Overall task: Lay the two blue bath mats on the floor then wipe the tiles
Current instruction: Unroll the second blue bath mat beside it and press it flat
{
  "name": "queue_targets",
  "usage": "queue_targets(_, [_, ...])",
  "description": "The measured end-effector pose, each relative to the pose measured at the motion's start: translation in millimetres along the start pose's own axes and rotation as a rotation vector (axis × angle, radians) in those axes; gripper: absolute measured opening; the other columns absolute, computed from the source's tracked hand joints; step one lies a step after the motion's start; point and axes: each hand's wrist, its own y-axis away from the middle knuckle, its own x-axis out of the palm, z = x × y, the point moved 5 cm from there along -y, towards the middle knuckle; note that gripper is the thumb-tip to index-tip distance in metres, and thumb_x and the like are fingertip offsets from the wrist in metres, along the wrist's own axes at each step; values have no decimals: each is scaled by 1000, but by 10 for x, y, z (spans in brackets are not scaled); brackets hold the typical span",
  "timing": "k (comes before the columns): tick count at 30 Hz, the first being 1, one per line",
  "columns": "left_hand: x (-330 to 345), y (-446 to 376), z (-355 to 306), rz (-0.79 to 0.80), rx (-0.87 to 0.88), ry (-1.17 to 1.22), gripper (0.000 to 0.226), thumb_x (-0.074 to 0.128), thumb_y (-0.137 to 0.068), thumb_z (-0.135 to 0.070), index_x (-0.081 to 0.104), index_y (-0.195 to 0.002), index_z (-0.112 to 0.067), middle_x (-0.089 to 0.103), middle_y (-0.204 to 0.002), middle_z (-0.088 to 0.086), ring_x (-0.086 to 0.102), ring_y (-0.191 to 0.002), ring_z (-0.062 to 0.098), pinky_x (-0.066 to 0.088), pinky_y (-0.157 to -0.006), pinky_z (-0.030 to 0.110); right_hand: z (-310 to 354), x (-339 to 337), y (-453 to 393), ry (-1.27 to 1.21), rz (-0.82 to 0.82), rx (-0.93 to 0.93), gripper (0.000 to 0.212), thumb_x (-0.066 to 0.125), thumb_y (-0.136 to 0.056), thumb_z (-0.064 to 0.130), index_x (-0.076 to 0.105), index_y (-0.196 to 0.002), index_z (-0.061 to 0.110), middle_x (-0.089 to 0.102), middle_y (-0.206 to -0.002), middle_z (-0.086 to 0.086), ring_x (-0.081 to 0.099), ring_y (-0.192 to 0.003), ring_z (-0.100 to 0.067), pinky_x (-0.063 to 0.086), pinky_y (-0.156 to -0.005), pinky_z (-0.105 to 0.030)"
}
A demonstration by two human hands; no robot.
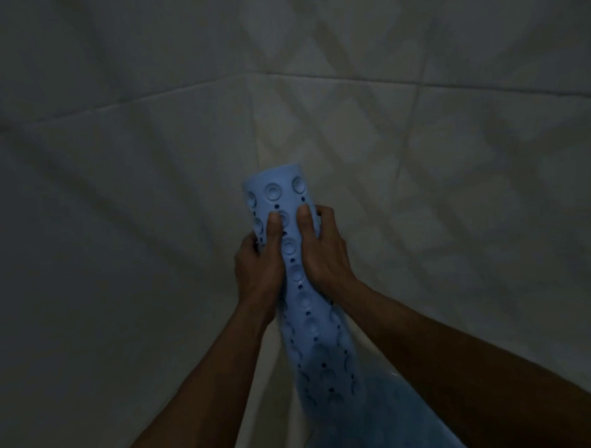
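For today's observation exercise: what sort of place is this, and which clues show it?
Probably a bathroom or shower corner: pale glazed tiles meeting at a corner, and a rolled blue rubber bath mat with suction cups gripped in both hands.

The rolled bath mat [290, 251] is pale blue, dotted with round suction cups and small dark holes.

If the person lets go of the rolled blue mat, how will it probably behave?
The blue mat curls around itself between the left hand and right hand, so it is probably floppy and would spring open. Its suction cups suggest it grips tiles rather than slides.
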Motion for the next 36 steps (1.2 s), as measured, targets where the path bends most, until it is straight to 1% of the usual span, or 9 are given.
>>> queue_targets(3, [180, 343, -272, 42, -1, 4, 67, 59, -72, -81, 68, -107, -25, 74, -96, -7, 72, -86, 11, 60, -80, 34, 174, -340, 262, 23, -123, 12, 49, 34, -91, 77, 44, -116, 36, 68, -97, 10, 68, -87, -13, 56, -87, -44])
queue_targets(7, [603, 891, -554, 145, 19, -25, 61, 48, -78, -81, 52, -117, -34, 57, -91, -22, 60, -86, 2, 52, -88, 33, 351, -966, 693, 58, -298, 46, 51, 34, -91, 78, 42, -117, 36, 67, -96, 8, 68, -86, -15, 57, -86, -45])
queue_targets(12, [1146, 1550, -804, 269, 20, -12, 61, 54, -83, -78, 50, -121, -30, 59, -95, -17, 63, -94, 15, 54, -91, 39, 566, -1832, 1251, 117, -480, 83, 51, 34, -91, 78, 40, -119, 36, 67, -95, 8, 66, -84, -13, 57, -85, -43])
queue_targets(16, [1518, 1912, -918, 310, -23, 3, 80, 58, -73, -84, 55, -127, -24, 67, -110, -3, 67, -95, 18, 56, -91, 42, 636, -2355, 1482, 120, -533, 117, 56, 37, -84, 85, 39, -116, 40, 70, -100, 5, 68, -87, -15, 57, -87, -45])
queue_targets(19, [1779, 2142, -935, 344, -44, -24, 87, 57, -67, -89, 61, -122, -22, 70, -108, -1, 69, -91, 19, 58, -88, 42, 622, -2701, 1645, 97, -537, 159, 60, 40, -82, 86, 40, -120, 39, 69, -104, 3, 68, -90, -16, 57, -87, -44])
queue_targets(23, [2180, 2507, -777, 391, -137, -46, 74, 63, -68, -84, 63, -109, -22, 70, -102, -1, 69, -89, 20, 58, -88, 41, 393, -3258, 2063, 38, -532, 206, 67, 48, -88, 75, 45, -137, 30, 68, -117, 1, 67, -94, -9, 55, -77, -25])
queue_targets(27, [2662, 3090, -547, 545, -290, -55, 94, 61, -54, -93, 67, -112, -20, 72, -101, 2, 70, -86, 22, 59, -86, 42, -4, -3749, 2608, 14, -527, 290, 76, 48, -83, 83, 52, -141, 34, 64, -132, 8, 64, -113, -10, 49, -104, -36])
queue_targets(33, [3174, 4063, -167, 768, -401, -160, 97, 59, -52, -94, 67, -110, -16, 72, -99, 6, 71, -83, 26, 60, -84, 44, -436, -4411, 3430, 1, -688, 401, 73, 50, -78, 87, 61, -131, 39, 71, -122, 10, 68, -110, -11, 53, -101, -38])
queue_targets(36, [3293, 4464, -6, 826, -440, -210, 94, 57, -61, -91, 64, -110, -11, 70, -100, 10, 69, -84, 29, 60, -83, 44, -549, -4632, 3823, -11, -711, 428, 53, 51, -86, 78, 67, -119, 39, 74, -111, 12, 71, -101, -9, 57, -94, -32])
